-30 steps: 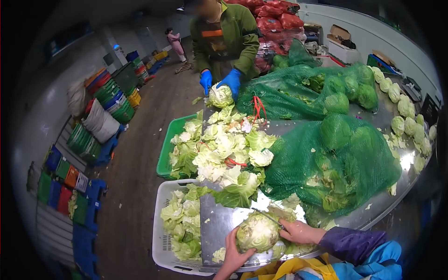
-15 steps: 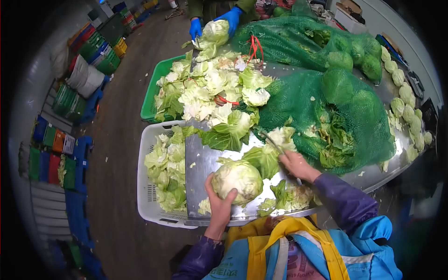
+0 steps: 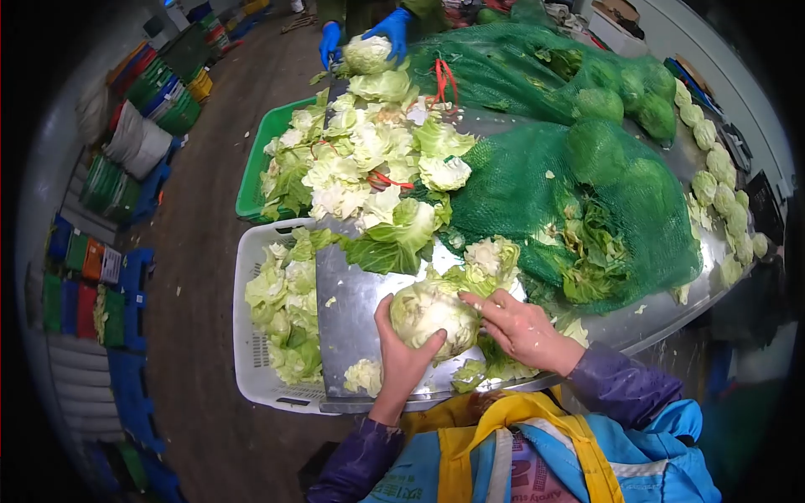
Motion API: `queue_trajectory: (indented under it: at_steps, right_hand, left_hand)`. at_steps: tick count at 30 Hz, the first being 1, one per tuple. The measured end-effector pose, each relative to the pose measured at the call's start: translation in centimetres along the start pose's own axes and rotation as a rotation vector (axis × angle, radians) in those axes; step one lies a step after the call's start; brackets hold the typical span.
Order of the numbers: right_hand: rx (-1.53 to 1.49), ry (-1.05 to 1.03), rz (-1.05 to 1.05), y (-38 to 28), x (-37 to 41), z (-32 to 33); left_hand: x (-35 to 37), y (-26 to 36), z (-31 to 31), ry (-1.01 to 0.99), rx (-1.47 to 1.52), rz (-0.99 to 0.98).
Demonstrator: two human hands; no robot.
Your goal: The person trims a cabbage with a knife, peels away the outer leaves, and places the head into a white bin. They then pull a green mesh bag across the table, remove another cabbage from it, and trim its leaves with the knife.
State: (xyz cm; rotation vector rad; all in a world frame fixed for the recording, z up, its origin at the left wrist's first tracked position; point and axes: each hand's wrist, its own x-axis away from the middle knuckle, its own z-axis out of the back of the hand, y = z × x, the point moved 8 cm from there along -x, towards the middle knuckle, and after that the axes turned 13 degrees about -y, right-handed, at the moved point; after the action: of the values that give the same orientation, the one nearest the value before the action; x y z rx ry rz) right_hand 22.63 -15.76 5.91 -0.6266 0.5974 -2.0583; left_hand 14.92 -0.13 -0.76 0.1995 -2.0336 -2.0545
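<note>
My left hand (image 3: pixel 404 359) is wrapped round the left and lower side of a pale green cabbage (image 3: pixel 426 317), thumb across its front. On the cabbage's right side, my right hand (image 3: pixel 521 331) is closed round a knife, its index finger against the head. Most of the knife is hidden by the fingers and the cabbage. Loose outer leaves (image 3: pixel 493 261) lie just behind the head, and more leaves are partly covered under my right hand. Both hands are above the metal table (image 3: pixel 356 314), near its front edge.
A white basket (image 3: pixel 243 335) and a green crate (image 3: pixel 256 180), both with leaves, stand at the left. Green mesh sacks (image 3: pixel 646 226) of cabbages cover the right. Trimmed cabbages (image 3: pixel 723 168) line the far-right edge. Opposite, a person's blue-gloved hands (image 3: pixel 387 32) handle another cabbage (image 3: pixel 367 55).
My right hand has brought the knife from the loose leaves down and left to the cabbage. The cabbage is raised slightly and turned in my left hand. The view has shifted a little.
</note>
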Motion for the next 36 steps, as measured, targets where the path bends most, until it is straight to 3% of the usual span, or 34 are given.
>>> queue_trajectory:
  at_steps: [5, 8, 10, 14, 16, 18, 20, 23, 26, 28, 30, 32, 33, 34, 36]
  right_hand:
    - [-0.090, 0.020, -0.107, 0.5, -0.3, -1.8]
    - [-0.006, -0.014, -0.186, 0.7, -0.9, -1.7]
    - [0.087, -0.031, -0.194, 1.5, -1.6, -1.5]
    - [0.269, -0.069, -0.086, 3.5, -3.1, 0.1]
    - [0.223, -0.026, -0.109, 4.9, -4.2, -0.5]
    - [-0.129, 0.060, -0.032, 5.6, -5.2, -0.9]
    - [-0.097, 0.065, -0.037, 5.5, -5.8, -0.2]
    - [-0.181, 0.071, -0.176, 8.3, -5.9, 0.2]
    - [-0.245, 0.113, -0.135, 10.3, -3.9, -0.3]
    - [-0.324, 0.106, -0.139, 9.9, -2.5, -1.0]
    - [-0.398, 0.100, -0.123, 8.0, -1.4, -0.7]
    - [-0.540, 0.096, -0.152, 6.5, -0.3, -1.3]
    - [-0.633, 0.077, -0.174, 6.3, 0.1, -2.2]
    - [-0.688, 0.067, -0.151, 6.3, 0.2, -3.3]
    - [-0.971, -0.187, -0.306, 4.6, 1.6, -4.7]
  left_hand:
    - [-0.6, -0.5, -1.0, 0.057, -0.116, -0.021]
    - [-0.2, -0.1, -2.0, 0.090, -0.297, -0.029]
    - [0.0, 2.0, -3.2, 0.137, -0.599, -0.119]
    - [-0.4, 2.2, -3.5, 0.098, -0.606, -0.111]
    - [-0.6, 1.5, -2.7, 0.100, -0.554, -0.087]
    - [-0.8, 0.5, -1.9, 0.095, -0.509, -0.056]
    - [-1.6, -0.3, -1.1, 0.089, -0.321, -0.021]
    - [-0.7, 1.0, -1.7, 0.033, -0.417, -0.026]
    - [0.7, 1.3, -2.0, -0.076, -0.582, -0.109]
    - [1.2, 0.3, -0.8, -0.130, -0.380, -0.047]
    - [1.8, 0.5, 0.8, -0.041, -0.262, 0.004]
    - [2.9, -1.4, 3.8, 0.206, -0.069, 0.236]
    - [3.0, -1.4, 3.3, 0.158, -0.009, 0.229]
    - [3.2, -1.8, 3.1, 0.170, -0.010, 0.226]
    - [3.5, -2.0, 2.9, 0.187, -0.278, 0.116]
